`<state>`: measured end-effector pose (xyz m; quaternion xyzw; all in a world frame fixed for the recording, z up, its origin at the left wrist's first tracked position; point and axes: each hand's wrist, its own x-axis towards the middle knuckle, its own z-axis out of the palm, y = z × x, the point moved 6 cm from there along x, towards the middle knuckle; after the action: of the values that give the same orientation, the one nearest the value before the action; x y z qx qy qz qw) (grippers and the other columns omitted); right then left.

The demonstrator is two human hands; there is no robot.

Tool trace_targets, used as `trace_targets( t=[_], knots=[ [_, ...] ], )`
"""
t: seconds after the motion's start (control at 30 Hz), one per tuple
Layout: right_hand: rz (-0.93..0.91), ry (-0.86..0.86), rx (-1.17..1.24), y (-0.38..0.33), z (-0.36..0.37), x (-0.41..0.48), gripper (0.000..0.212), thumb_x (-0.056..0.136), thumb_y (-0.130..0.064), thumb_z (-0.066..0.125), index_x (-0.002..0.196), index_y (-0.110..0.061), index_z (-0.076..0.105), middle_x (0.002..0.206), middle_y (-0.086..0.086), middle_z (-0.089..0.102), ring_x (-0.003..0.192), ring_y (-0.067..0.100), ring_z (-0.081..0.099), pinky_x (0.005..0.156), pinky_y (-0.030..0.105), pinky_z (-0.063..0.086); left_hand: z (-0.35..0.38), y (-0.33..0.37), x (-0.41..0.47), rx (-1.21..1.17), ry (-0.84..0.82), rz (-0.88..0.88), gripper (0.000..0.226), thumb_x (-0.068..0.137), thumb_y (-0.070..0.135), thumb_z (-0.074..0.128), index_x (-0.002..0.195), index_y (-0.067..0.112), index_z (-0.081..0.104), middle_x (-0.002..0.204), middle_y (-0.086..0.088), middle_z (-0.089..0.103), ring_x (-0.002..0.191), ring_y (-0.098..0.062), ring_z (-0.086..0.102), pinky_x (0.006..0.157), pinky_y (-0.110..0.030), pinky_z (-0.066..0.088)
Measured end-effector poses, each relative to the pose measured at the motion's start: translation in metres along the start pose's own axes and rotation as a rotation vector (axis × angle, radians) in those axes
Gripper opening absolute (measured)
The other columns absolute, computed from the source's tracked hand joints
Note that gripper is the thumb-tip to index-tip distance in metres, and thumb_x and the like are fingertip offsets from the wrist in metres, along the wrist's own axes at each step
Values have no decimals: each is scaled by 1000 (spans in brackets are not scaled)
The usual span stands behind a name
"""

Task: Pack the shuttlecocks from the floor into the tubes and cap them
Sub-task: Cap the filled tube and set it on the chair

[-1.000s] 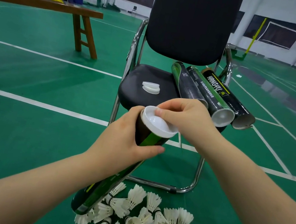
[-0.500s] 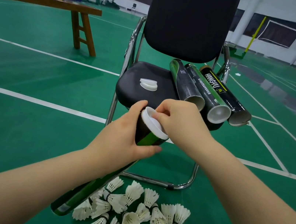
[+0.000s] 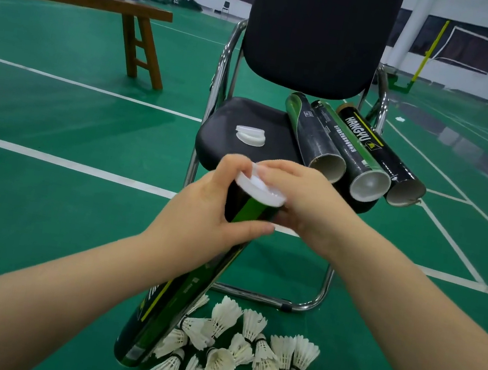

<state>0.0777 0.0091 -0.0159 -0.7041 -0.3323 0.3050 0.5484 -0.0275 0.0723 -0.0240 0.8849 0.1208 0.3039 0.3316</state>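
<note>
My left hand [image 3: 202, 219] grips the upper end of a black and green shuttlecock tube [image 3: 175, 305] that slants down toward the floor. My right hand [image 3: 304, 200] pinches the white plastic cap [image 3: 260, 187], which sits tilted on the tube's mouth. Several white feather shuttlecocks [image 3: 241, 354] lie in a heap on the green floor below. Three more tubes [image 3: 347, 147] lie side by side on the seat of the black chair [image 3: 247, 115]; the middle one is capped and the outer two show open mouths. Spare white caps [image 3: 250, 135] rest on the seat.
The chair's chrome frame [image 3: 306, 305] stands right behind the shuttlecock heap. A wooden bench [image 3: 133, 26] stands at the back left. White court lines cross the green floor [image 3: 39, 216].
The tube has swung more upright in my left hand. My right hand has stayed on the cap, which now sits tilted on the mouth. The view has shifted closer.
</note>
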Motion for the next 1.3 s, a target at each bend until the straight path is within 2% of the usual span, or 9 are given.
trace_targets(
  t=[0.2, 0.33, 0.43, 0.53, 0.8, 0.97, 1.07, 1.2, 1.3],
  knots=[
    [101, -123, 560, 16, 28, -18, 41, 75, -42, 57, 109, -20, 65, 103, 9, 68, 93, 24, 63, 74, 37, 52, -8, 8, 6, -85, 34, -33, 57, 72, 42, 70, 95, 54, 19, 91, 14, 53, 82, -17, 61, 73, -39, 54],
    [7, 3, 604, 23, 31, -24, 35, 83, -35, 51, 108, -14, 66, 102, 10, 70, 93, 25, 65, 74, 36, 49, 7, -3, 12, -458, 24, -197, 67, 88, 21, 60, 134, 44, 16, 115, 25, 46, 94, 16, 52, 76, -2, 42],
    [-31, 45, 591, 25, 33, -27, 55, 69, -32, 52, 117, -6, 58, 113, 21, 64, 93, 29, 64, 72, 37, 52, 5, -17, 5, -612, 77, -155, 48, 95, 6, 44, 139, 0, 28, 138, -5, 40, 105, -2, 48, 57, 8, 28],
    [-18, 35, 596, 27, 37, -29, 57, 67, -30, 52, 118, -5, 56, 118, 24, 60, 91, 31, 64, 67, 37, 53, 11, -7, -2, -807, 79, -345, 52, 89, 31, 51, 138, 23, 35, 118, 7, 55, 83, 3, 59, 62, -1, 43],
    [52, 25, 565, 36, 40, -38, 25, 88, -13, 49, 111, -5, 51, 91, 15, 60, 76, 24, 61, 58, 31, 51, 15, -11, -20, -751, 163, -465, 63, 67, 42, 39, 130, 42, 44, 121, 5, 59, 110, -12, 56, 97, -33, 43],
    [63, 58, 581, 43, 38, -38, 26, 89, -20, 49, 110, -8, 56, 90, 11, 67, 81, 24, 66, 65, 34, 52, 21, -12, -23, -773, 93, -463, 49, 69, 36, 42, 117, 45, 48, 105, 8, 66, 91, -3, 63, 68, -15, 50],
    [61, 59, 756, 36, 39, -37, 36, 93, -36, 44, 97, -11, 68, 92, 7, 73, 82, 18, 70, 71, 29, 55, 18, 0, -17, -965, 122, -471, 22, 86, 27, 49, 102, 23, 63, 83, 4, 72, 73, -5, 67, 59, -15, 53],
    [112, 144, 951, 31, 40, -37, 37, 93, -37, 47, 78, -11, 68, 69, 5, 73, 56, 15, 68, 49, 22, 55, 18, 5, -14, -1058, 211, -575, 42, 93, 25, 45, 62, 14, 72, 63, 1, 71, 55, -8, 66, 44, -16, 49],
    [130, 200, 992, 33, 41, -37, 33, 94, -29, 49, 70, -12, 63, 54, 2, 67, 43, 13, 63, 38, 19, 49, 17, 2, -15, -1019, 320, -585, 29, 90, 19, 46, 75, 21, 71, 65, 3, 70, 59, -8, 65, 52, -18, 52]
  ],
)
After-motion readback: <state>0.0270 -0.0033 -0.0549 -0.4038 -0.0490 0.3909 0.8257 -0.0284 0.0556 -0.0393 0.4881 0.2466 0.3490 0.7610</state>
